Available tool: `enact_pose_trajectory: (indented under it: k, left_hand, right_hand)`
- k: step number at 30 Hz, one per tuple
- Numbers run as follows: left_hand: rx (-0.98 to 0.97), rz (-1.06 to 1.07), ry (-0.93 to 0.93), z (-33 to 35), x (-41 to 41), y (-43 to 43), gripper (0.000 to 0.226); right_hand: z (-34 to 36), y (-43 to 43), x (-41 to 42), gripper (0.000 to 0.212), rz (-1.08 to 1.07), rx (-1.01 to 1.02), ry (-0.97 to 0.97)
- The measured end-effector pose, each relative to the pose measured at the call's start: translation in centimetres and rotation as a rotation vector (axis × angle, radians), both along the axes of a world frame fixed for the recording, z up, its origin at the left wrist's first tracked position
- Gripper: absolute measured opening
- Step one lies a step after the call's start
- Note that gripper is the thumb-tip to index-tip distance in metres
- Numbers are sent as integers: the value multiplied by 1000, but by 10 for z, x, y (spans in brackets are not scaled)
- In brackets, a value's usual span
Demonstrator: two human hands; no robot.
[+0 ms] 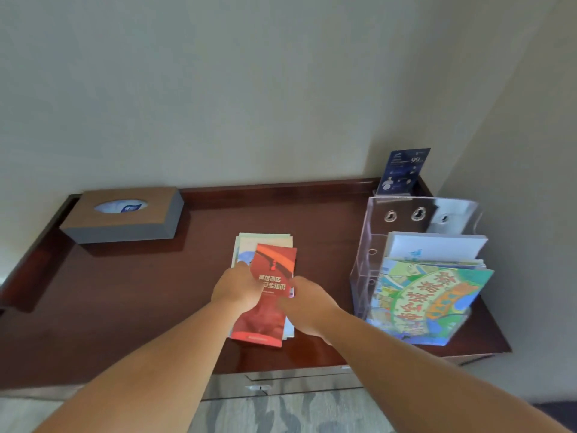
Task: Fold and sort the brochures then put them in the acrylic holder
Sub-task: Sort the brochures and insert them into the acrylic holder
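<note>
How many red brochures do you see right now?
1. The red brochure lies atop the pile mid-table, held at its edges by the left hand and right hand. Others may be hidden lower in the pile or in the acrylic holder.

- A dark reddish-brown wooden tabletop [140,292] stands against a pale wall, with a low raised rim along its back and left edges.
- A flat brown and grey tissue box [125,220] sits at the rear left, just in front of the rim.
- A stack of pale paper brochures [265,239] lies near the middle, with a red folded brochure [271,270] on top.
- A clear acrylic holder [368,245] stands on the right side, with brochures in its compartments.
- A dark blue upright card [402,171] stands in the rear right corner, behind the holder.
</note>
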State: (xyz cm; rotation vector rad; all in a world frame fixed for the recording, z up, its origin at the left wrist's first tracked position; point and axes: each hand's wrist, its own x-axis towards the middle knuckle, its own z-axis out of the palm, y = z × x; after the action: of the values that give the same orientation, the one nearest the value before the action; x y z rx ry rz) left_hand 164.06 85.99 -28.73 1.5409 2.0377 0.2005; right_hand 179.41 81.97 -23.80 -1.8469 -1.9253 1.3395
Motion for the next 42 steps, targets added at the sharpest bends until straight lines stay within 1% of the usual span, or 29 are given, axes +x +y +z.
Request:
enact_pose_trajectory:
  k: [3,6,9,11,13,14,15,17,20,21,24,27,31,35,38,40,42]
  left_hand:
    - [4,51,-123,-6,-8,10,44]
    - [-41,121,-220,-12,-10,16,48]
    - [-76,129,-251,-20,-13,20,57]
    - [-67,136,-279,-20,-13,22,50]
    - [-52,149,-342,-15,-12,23,36]
    - [-51,142,-376,-13,-12,23,32]
    - [-61,122,-404,-9,-12,22,28]
    - [-78,98,-473,1,-12,19,17]
    - [-37,64,-571,20,-12,11,14]
    - [-17,48,-593,28,-12,7,12]
    - [35,5,-690,50,-10,-5,12]
    - [116,-2,-757,73,1,-16,22]
    - [231,-15,-811,102,32,-23,16]
    - [301,-78,-768,118,85,-28,16]
    - [336,-87,-753,118,127,-31,18]
    - [333,-68,-787,113,150,-34,18]
    - [325,-54,-794,106,169,-39,15]
  right_hand:
    - [-15,3,-18,26,-97,-110,83]
    - [-26,7,-24,25,-142,-192,104]
    - [-32,12,-20,16,-263,-242,167]
    - [-35,13,-15,10,-323,-264,198]
    - [-38,13,-11,4,-362,-267,215]
    - [-40,14,-10,6,-379,-262,219]
    - [-39,14,-8,13,-395,-254,217]
    - [-37,16,-4,29,-433,-212,218]
    - [-27,19,8,47,-490,-74,219]
    - [-21,19,12,44,-496,-22,218]
    - [-1,17,27,8,-473,114,221]
    - [21,10,46,17,-441,198,274]
    - [52,-2,88,17,-390,279,347]
    - [72,-10,143,4,-397,409,307]
    - [79,-15,181,8,-412,465,283]
    - [78,-18,201,18,-425,490,263]
    - [74,-21,217,17,-436,508,217]
